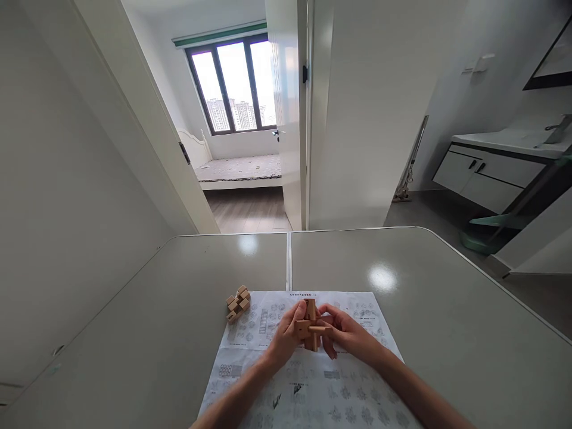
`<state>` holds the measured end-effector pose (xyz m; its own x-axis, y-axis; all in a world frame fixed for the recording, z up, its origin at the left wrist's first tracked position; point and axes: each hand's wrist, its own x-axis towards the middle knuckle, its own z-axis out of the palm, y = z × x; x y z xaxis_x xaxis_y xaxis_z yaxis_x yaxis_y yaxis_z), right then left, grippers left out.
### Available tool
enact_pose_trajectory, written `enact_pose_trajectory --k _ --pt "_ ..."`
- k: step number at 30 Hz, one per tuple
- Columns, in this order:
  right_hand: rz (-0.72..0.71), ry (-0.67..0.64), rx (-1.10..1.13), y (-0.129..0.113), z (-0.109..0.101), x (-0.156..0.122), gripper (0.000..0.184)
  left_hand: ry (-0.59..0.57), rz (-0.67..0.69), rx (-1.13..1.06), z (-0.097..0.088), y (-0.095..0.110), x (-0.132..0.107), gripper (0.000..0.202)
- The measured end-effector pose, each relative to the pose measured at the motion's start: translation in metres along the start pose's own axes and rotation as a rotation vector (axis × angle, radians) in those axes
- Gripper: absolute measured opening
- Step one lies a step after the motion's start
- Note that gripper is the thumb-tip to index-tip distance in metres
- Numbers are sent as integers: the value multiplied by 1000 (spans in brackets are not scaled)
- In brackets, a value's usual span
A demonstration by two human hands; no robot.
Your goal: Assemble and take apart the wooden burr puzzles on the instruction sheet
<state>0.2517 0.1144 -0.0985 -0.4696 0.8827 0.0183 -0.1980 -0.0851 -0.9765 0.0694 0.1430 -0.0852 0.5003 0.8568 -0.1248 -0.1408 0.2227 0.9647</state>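
Head view: I see left hand closed on wooden assembly, right hand pinching its crossbar; assembly between both hands, printed sheet under grip, block cluster beyond grip, leftward

two bare human hands are in view: the left grip and the right grip, both slender and ungloved. their fingers are slim, long and rounded at the tips; the nails are too small to make out. the left thumb is short and blunt beside them. behind each hand comes a narrow wrist, bare as well, running smoothly into the left forearm and the right forearm. both forearms are uncovered, lean and even in outline, widening gently toward the lower picture edge.
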Motion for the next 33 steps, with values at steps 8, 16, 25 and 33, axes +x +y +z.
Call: enact_pose_trajectory --k 8,16,25,33 --pt "19 36 9 3 0 1 40 66 -64 8 1 7 -9 68" --pt "37 55 29 3 -1 0 43 -172 232 87 0 4 -14 87" --pt "31 76 96 12 -6 4 44 -127 255 237 3 -1 -11 60" --pt "42 97 125 8 -4 3 43 -65 254 296 3 0 -8 55"
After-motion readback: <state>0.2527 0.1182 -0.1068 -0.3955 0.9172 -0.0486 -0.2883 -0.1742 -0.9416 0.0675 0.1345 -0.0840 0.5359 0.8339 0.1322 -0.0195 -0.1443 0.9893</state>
